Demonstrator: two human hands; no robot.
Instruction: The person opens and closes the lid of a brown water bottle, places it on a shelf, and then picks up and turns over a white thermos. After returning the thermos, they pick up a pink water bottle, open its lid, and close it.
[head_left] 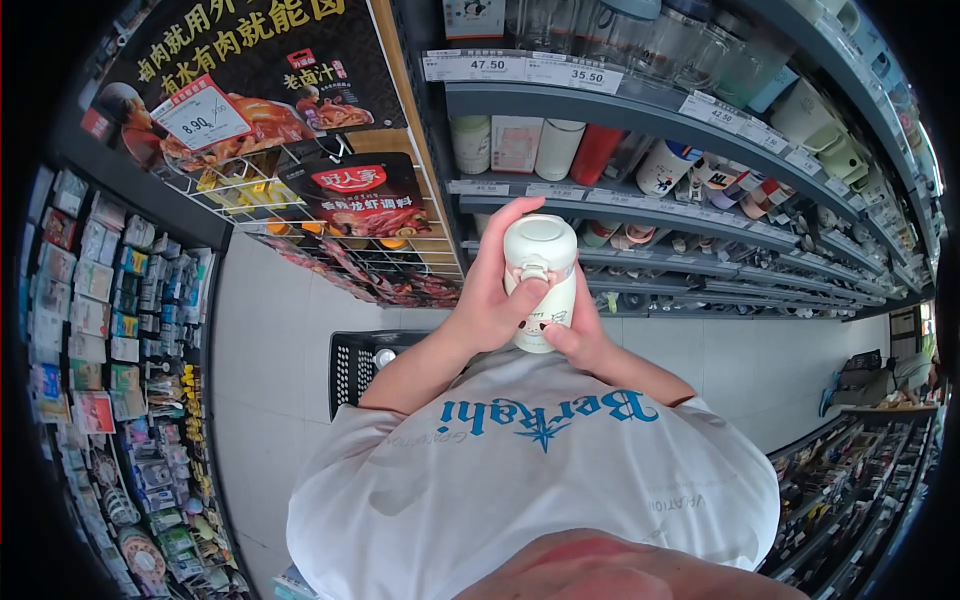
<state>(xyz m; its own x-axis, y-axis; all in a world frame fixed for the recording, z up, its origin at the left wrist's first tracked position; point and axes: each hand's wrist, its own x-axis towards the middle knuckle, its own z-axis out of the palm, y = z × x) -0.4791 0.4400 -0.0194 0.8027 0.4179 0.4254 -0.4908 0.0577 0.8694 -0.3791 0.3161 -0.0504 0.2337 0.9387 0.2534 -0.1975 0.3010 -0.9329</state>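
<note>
A cream-white thermos bottle (541, 243) with a rounded lid and a small latch at its front is held up before my chest. My left hand (490, 300) wraps its left side, and the thumb lies across the front by the latch. My right hand (588, 335) grips the lower right side, with its thumb on the small printed design low on the body. Both hands are closed on the bottle. The fingers behind it are partly hidden.
Ahead, shelves (640, 110) carry cups, bottles and price tags. At left hang packaged goods (95, 320) and seasoning packets (360, 195). A black basket (342, 375) with a round metallic item is beside my left arm. Another person (880, 382) is at far right.
</note>
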